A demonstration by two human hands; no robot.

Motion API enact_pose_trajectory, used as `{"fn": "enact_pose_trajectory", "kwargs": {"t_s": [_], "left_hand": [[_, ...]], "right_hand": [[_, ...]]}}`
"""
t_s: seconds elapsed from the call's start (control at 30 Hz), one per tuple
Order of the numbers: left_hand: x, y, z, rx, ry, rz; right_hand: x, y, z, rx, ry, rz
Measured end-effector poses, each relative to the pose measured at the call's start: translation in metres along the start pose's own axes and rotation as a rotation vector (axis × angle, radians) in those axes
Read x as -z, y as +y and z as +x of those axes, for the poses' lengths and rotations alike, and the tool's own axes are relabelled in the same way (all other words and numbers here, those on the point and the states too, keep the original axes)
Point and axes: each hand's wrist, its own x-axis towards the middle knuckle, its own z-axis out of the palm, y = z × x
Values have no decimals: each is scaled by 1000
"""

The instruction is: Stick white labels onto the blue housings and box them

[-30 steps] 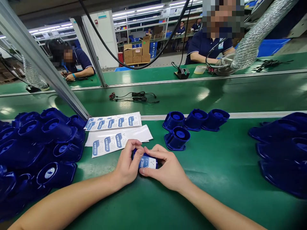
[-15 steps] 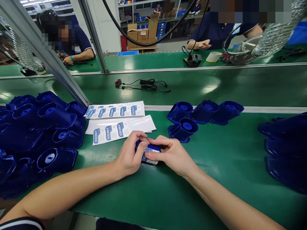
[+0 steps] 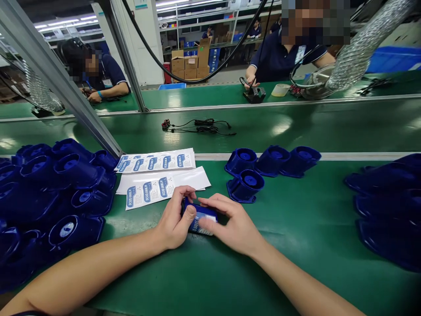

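Note:
A dark blue plastic housing [image 3: 204, 211] is between my hands just above the green bench, its near side bearing a blue-and-white label [image 3: 196, 223]. My left hand [image 3: 177, 219] is closed around its left end, thumb at the label's left edge. Over the right end, my right hand [image 3: 230, 224] is curled, its thumb on the label and its fingers along the top edge. My fingers hide part of the housing. Behind my hands lie label sheets [image 3: 151, 193], their printed labels blue and white. Several similar blue housings [image 3: 246, 182] stand beyond my right hand.
A large pile of blue housings [image 3: 75, 166] fills the left side; more blue parts [image 3: 388, 206] lie at the right edge. Black cables [image 3: 205, 125] rest beyond the metal rail. A slanted metal post [image 3: 85, 105] rises at left. Two people sit across the bench.
My right fingers have loosened and lifted slightly, and more of the label shows. The view has tilted up a little. The person opposite now reaches to a small black device.

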Motion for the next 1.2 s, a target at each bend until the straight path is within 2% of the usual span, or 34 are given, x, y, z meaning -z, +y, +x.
{"fn": "enact_pose_trajectory", "kwargs": {"t_s": [0.07, 0.13, 0.23, 0.33, 0.53, 0.8, 0.93, 1.1, 1.2], "left_hand": [[1, -3, 1, 24, -1, -25], [0, -5, 1, 29, -4, -53], [-4, -6, 2, 23, 25, -102], [-6, -6, 2, 19, 66, -113], [-4, -6, -1, -34, 40, -57], [-2, -14, -3, -87, 11, -79], [-2, -17, -3, -122, -18, -84], [0, -17, -4, -146, -52, -96], [2, -14, -4, -143, -76, -84]], "right_hand": [[-5, 3, -7, 229, -18, -255], [-12, 6, -12, 387, 4, -437], [-20, 7, -13, 442, 61, -492], [-21, 1, -9, 365, 78, -408], [-19, -10, -7, 180, 71, -214], [-13, -19, 0, -145, 30, 118], [-9, -14, 6, -276, -41, 251], [-3, -7, 8, -285, -69, 305], [6, -9, 8, -249, -177, 268]]}}
